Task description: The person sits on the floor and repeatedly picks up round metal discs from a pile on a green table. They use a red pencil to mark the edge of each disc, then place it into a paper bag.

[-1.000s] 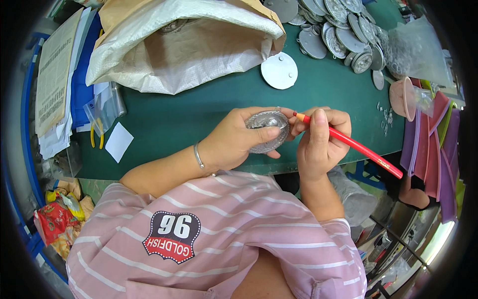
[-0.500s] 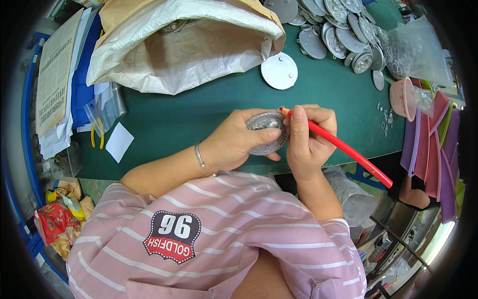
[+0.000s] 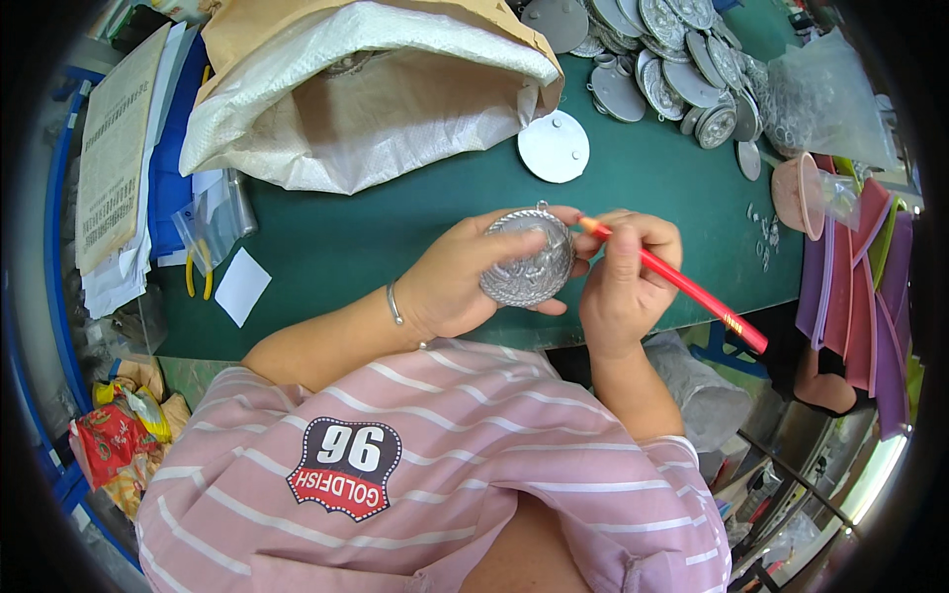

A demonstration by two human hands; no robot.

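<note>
Between its thumb and fingers my left hand (image 3: 457, 265) holds a round silver medallion (image 3: 531, 272) with a rope-like rim and a raised design. A small ring stands at the medallion's top edge. My thumb lies across its face and hides part of the relief. Close on the right, my right hand (image 3: 625, 287) grips a red pencil (image 3: 704, 298) whose sharpened end points up and left. The tip is near the medallion's upper right edge, by my left fingertips; whether it touches cannot be made out. A plain silver disc (image 3: 554, 146) with two small studs lies beyond my hands.
A white woven sack (image 3: 346, 148) gapes at the far left. Many silver medallions (image 3: 682, 74) are heaped at the far right, beside a clear plastic bag (image 3: 830, 99). Small metal rings (image 3: 766, 242) and a pink cup (image 3: 799, 196) are on the right. Yellow-handled pliers (image 3: 201, 272) and white paper (image 3: 242, 287) lie left.
The medallion has turned in my left hand, so its face and top ring show more fully. The pencil tip has moved slightly right, off the medallion's rim.
</note>
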